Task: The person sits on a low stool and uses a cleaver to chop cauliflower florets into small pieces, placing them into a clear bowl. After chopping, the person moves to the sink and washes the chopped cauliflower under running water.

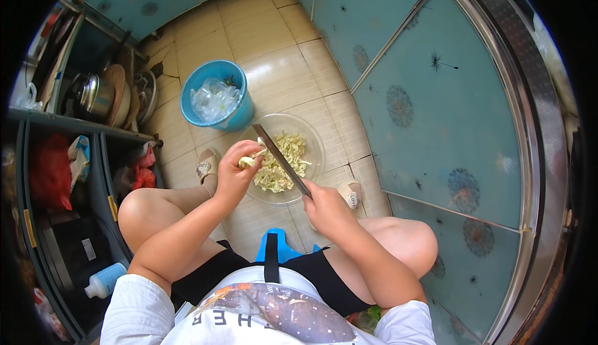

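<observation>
My left hand (236, 165) grips a small pale-green piece of leaf vegetable (246, 161), probably cabbage, over the left side of the basin. In my right hand (329, 204) is the handle of a kitchen knife (282, 160), seen nearly edge-on. Its blade slants up and left, and the far end comes close to my left fingertips. Below both hands a clear round basin (319, 153) rests on the floor. Shredded pale leaves (275, 179) are heaped inside it, partly hidden by the knife and my left hand.
A blue bucket (247, 106) lined with a plastic bag stands just beyond the basin, to the left. Shelves (93, 123) with pots and bags line the left side. Teal patterned cabinet doors (420, 111) run along the right. A blue stool (278, 247) shows between my legs.
</observation>
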`<state>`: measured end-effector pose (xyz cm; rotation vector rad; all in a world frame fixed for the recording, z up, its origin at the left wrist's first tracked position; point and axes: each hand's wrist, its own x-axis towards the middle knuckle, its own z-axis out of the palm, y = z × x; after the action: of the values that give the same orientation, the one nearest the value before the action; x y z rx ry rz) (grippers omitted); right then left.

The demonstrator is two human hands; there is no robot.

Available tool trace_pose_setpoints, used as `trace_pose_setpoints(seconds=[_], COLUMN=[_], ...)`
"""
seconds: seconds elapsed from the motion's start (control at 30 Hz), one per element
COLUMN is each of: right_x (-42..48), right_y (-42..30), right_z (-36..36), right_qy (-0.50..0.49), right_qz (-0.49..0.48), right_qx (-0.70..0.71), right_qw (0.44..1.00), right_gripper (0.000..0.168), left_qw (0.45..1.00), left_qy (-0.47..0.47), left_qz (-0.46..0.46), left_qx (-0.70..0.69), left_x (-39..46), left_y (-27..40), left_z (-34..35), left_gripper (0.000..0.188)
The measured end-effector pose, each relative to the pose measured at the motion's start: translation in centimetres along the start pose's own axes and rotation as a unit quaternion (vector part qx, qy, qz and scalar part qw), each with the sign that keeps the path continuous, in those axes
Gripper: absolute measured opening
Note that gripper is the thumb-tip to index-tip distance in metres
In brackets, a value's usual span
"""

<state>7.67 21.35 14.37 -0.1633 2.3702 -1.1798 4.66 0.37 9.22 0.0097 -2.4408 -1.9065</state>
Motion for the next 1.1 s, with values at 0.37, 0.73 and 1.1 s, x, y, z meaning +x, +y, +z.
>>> trace_pose_setpoints(seconds=[0.37, 0.73, 1.1], right_x=[1.2, 3.7, 5.0], right_y=[2.3, -0.5, -1.1], right_z=[0.7, 0.3, 2.6], right_qy=[0.036, 0.069, 0.150], right_qz=[0.019, 0.020, -0.003], right_qx=[0.002, 0.425, 0.522], right_qw=[0.999, 0.902, 0.840], right_gripper=[0.024, 0.028, 0.021], left_qw=[0.972, 0.977, 0.883], left_qy=[-0.064, -0.174, -0.100], left_qz=[-0.163, 0.111, -0.369], left_qx=[-0.158, 0.049, -0.272], left_x=[0.0, -0.8, -1.4], left_y=[1.1, 3.0, 4.8], left_z=[-0.2, 0.8, 1.2], left_gripper=[0.012, 0.019, 0.013])
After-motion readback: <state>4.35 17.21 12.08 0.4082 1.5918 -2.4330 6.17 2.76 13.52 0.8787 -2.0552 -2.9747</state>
